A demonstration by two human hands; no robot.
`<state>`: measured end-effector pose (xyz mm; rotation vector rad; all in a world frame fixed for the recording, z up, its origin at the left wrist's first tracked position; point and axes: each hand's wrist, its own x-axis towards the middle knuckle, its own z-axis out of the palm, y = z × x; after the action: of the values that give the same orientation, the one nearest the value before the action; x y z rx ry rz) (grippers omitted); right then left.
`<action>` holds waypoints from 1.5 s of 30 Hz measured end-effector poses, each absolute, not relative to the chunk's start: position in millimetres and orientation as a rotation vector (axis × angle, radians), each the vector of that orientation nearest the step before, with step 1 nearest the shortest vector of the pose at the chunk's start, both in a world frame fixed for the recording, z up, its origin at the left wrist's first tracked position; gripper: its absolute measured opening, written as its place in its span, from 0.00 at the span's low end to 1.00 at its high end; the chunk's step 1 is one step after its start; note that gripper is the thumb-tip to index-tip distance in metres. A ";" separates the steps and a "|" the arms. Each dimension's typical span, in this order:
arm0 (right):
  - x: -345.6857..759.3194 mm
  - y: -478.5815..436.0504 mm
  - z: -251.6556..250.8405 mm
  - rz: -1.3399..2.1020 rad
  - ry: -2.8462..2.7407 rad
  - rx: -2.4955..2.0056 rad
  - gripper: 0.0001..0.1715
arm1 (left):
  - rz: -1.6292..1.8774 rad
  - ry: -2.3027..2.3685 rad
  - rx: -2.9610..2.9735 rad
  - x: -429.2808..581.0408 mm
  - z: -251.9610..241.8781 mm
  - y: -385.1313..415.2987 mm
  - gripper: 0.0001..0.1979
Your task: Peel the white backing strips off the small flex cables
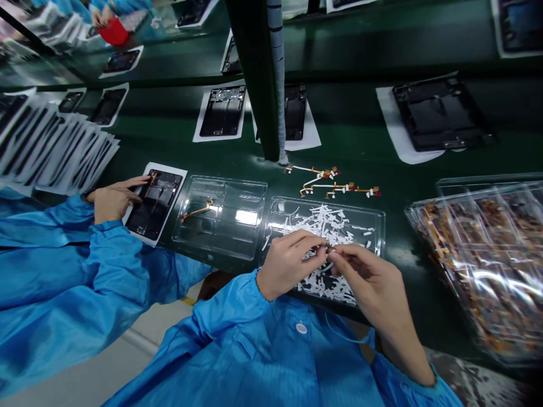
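My left hand and my right hand meet over a clear plastic tray heaped with white paper strips. Thumb and fingers of both hands pinch a small flex cable, mostly hidden between the fingertips. A pale strip shows just under the fingertips. Beyond the tray, several orange flex cables with white pieces lie loose on the green bench.
Left stands another clear tray with one flex cable. A co-worker's hands touch a black device frame. Stacked trays of flex cables stand right. A green post rises ahead; more frames lie behind.
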<state>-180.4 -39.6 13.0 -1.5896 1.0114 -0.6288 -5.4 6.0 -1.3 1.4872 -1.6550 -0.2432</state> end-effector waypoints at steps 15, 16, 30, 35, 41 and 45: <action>-168.8 -35.8 10.3 -0.627 1.051 -1.610 0.09 | -0.063 -1.685 1.587 -5.2 -2.6 10.7 0.03; -168.9 -35.4 10.2 -0.629 1.049 -1.625 0.09 | -0.054 -1.694 1.599 -4.6 -3.3 10.5 0.03; -181.3 -53.7 5.9 -0.515 1.073 -1.535 0.15 | -0.922 -1.392 1.449 12.0 -1.5 -9.2 0.07; -179.2 -57.7 3.8 -0.558 1.105 -1.422 0.15 | -0.656 -1.385 1.526 8.5 -2.6 -6.3 0.12; -180.5 -58.9 4.1 -0.583 1.039 -1.348 0.16 | -0.019 -1.801 1.480 0.4 -2.1 2.4 0.06; -178.3 -57.0 5.1 -0.592 1.038 -1.335 0.17 | 0.094 -1.874 1.523 -2.1 -6.1 1.5 0.07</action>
<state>-178.3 -57.0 5.1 -1.3346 1.0378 -0.5921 -2.1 1.5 -6.1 1.5231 -1.8735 0.0938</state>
